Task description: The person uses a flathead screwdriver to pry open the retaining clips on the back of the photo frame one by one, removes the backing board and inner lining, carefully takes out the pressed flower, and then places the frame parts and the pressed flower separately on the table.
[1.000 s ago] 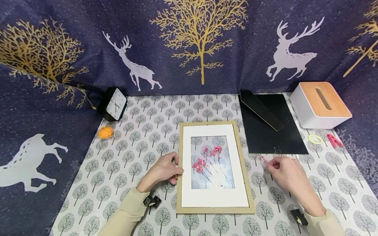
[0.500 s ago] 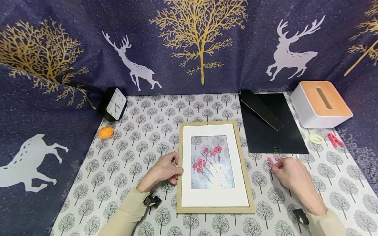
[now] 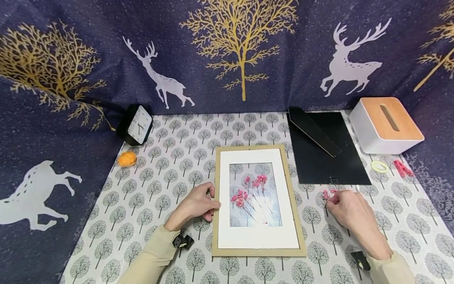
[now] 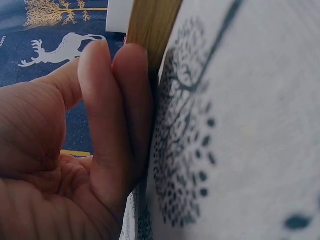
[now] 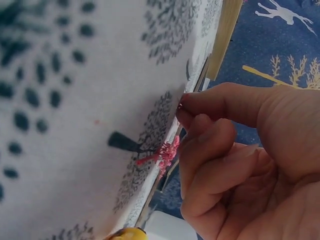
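Observation:
The wooden picture frame [image 3: 302, 240], with a white mat, lies flat in the middle of the table. Inside its window are pink dried flowers [image 3: 241, 198] with thin stems. At the frame's left side my left hand [image 3: 198, 202] holds the edge, thumb over the rim and fingers against the side. My right hand [image 3: 349, 207] is right of the frame, low over the cloth, thumb and forefinger pinched together. Pink petals of a dried flower sprig [image 3: 325, 194] show at those fingertips; its stem is mostly hidden. More pink blossom [image 5: 168, 152] shows beside the fingers in the right wrist view.
A black backing board [image 3: 326, 169] with its stand leg [image 3: 313, 132] lies behind my right hand. A tissue box [image 3: 386, 126], a yellow-green ring [image 3: 379, 167] and a red letter-A shape [image 3: 403, 169] are at right. A clock [image 3: 139, 125] and an orange flower-like object [image 3: 127, 159] are at left.
My right hand has shifted slightly right with the pink sprig at its fingertips, then almost stopped. The left hand and the picture frame have stayed in place.

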`<state>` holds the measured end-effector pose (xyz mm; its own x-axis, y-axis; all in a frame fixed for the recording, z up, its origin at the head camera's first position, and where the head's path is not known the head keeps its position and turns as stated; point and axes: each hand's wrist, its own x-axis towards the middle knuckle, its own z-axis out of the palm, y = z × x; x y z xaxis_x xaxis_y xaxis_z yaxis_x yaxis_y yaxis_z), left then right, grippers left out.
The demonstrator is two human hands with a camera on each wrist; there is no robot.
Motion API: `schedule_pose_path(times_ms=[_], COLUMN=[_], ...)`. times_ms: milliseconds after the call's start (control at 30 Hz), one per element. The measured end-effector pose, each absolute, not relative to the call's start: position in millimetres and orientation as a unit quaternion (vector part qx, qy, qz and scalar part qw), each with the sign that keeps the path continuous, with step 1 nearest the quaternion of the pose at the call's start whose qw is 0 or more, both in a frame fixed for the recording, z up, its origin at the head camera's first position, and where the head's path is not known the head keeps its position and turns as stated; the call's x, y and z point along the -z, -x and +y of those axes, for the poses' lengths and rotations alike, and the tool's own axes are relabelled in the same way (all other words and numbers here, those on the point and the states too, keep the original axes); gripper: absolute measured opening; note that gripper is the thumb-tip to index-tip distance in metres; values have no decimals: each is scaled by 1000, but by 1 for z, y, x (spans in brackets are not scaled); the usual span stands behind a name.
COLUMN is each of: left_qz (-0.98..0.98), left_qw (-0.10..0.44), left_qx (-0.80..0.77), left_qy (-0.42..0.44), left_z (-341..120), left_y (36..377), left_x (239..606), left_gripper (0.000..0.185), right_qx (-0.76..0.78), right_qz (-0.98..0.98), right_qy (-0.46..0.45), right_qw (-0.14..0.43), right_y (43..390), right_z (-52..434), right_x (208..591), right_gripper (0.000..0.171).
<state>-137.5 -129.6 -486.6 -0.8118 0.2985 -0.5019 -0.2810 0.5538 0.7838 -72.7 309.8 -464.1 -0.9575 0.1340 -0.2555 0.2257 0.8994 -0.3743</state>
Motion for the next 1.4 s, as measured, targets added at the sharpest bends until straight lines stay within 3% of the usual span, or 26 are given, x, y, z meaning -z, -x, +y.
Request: schedule_pose_path(times_ms=[367,633,1167,1400], left_qz=[823,821,822,828], left_qw=[308,311,312,313], left_qx=[-478,-479,-477,-466], left_qy=[-4,-3,-1,-2], left_z=[-130,-132,-131,-129], left_y=[137,139,138,138], left_x=[490,494,486,485], left_gripper=[30,30,29,28], right_qx=[202,224,254,256], right_qz=[974,973,959,953], right_qy=[-68,-26,71,97], right_qw=[76,47,106,132], right_y=[73,77,114,126], right_z=[299,267,186,168], right_x=[447,435,443,454], right_gripper=[20,14,10,28])
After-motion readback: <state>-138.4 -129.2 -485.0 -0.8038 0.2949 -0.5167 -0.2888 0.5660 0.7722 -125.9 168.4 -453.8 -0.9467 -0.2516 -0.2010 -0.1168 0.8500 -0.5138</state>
